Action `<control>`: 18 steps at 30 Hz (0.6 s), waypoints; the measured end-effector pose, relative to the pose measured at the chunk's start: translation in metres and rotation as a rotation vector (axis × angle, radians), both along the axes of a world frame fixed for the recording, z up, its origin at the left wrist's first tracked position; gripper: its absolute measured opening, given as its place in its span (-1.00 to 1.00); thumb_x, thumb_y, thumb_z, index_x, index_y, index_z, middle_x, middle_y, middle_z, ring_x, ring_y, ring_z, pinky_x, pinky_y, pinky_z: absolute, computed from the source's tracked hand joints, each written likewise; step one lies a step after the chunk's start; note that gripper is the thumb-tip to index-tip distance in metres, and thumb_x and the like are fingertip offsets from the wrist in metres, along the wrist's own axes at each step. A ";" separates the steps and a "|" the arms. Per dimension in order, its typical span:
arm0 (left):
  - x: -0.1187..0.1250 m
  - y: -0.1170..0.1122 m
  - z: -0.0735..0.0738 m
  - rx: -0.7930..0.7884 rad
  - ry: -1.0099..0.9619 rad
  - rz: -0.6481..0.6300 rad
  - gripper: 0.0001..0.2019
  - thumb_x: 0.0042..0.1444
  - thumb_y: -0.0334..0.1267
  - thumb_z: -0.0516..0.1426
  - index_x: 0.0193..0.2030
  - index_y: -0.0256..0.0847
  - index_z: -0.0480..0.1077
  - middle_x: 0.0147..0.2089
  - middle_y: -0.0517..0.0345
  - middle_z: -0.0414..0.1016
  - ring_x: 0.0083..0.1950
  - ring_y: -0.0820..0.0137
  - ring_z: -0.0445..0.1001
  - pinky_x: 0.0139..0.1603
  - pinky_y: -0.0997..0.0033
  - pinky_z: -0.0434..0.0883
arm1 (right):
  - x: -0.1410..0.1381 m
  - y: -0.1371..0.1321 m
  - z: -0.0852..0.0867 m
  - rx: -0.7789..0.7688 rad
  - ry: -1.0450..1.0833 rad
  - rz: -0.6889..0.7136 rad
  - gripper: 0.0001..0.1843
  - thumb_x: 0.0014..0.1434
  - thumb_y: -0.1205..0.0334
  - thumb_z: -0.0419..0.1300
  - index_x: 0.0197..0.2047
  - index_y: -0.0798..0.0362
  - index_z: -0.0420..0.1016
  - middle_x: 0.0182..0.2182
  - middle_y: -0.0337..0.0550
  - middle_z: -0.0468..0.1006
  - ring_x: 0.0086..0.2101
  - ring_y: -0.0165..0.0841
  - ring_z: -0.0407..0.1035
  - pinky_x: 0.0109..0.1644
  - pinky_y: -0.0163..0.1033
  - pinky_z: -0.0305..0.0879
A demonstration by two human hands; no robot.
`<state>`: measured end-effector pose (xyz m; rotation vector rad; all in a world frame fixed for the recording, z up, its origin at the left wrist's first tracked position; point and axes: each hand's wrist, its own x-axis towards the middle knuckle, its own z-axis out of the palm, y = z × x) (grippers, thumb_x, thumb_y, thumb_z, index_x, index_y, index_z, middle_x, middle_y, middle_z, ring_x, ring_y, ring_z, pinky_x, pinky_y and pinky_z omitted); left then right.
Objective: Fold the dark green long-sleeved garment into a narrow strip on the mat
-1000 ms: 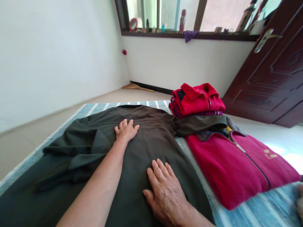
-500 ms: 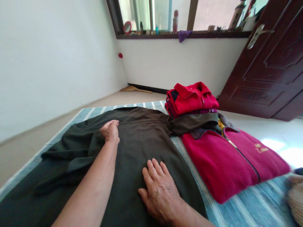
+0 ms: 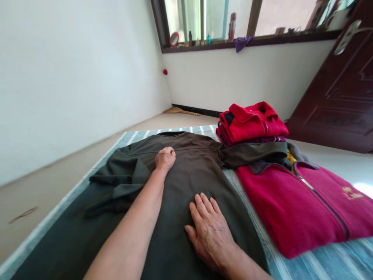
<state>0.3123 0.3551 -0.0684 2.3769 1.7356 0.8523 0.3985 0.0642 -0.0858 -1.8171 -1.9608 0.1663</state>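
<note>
A dark olive long-sleeved garment [image 3: 198, 182] lies spread face down on a blue-striped mat [image 3: 326, 258], with its collar at the far end. My left hand [image 3: 165, 158] rests curled just below the collar, its fingers closed on the cloth's surface. My right hand [image 3: 211, 237] lies flat on the garment's middle, fingers apart, holding nothing. One sleeve [image 3: 125, 179] is folded in over the left side. The other sleeve [image 3: 253, 153] stretches right across a magenta fleece jacket [image 3: 291, 206], next to a folded red zip jacket [image 3: 252, 124] stacked on other clothes.
A dark red wooden door [image 3: 335, 112] stands at the right. Beyond the mat are a pale floor, a straw broom [image 3: 180, 111] by the wall, and a windowsill [image 3: 247, 43] with bottles and a purple cloth.
My left hand has curled its fingers, moved left across the garment, and come back near the collar. My right hand has stayed nearly in place. The view has shifted slightly.
</note>
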 end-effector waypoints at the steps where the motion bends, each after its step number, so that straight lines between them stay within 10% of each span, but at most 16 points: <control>1: 0.001 -0.002 0.000 0.010 0.052 -0.012 -0.83 0.08 -0.32 0.05 -0.28 -0.18 0.47 -0.15 0.00 0.53 -0.06 0.17 0.46 -0.07 0.29 0.35 | 0.000 0.000 0.000 0.002 0.000 -0.002 -0.43 0.29 -0.03 -0.02 0.24 0.13 0.26 0.27 0.08 0.21 0.26 -0.05 0.03 0.30 0.11 0.00; 18: -0.010 -0.048 0.026 -0.084 0.471 -0.293 -0.72 0.19 -0.21 0.05 0.00 -0.21 0.39 0.08 0.00 0.43 0.12 0.25 0.39 0.13 0.34 0.32 | 0.002 -0.001 0.004 0.007 -0.048 0.003 -0.47 0.29 0.04 -0.03 0.23 0.14 0.27 0.26 0.07 0.23 0.26 -0.08 0.03 0.30 0.08 -0.02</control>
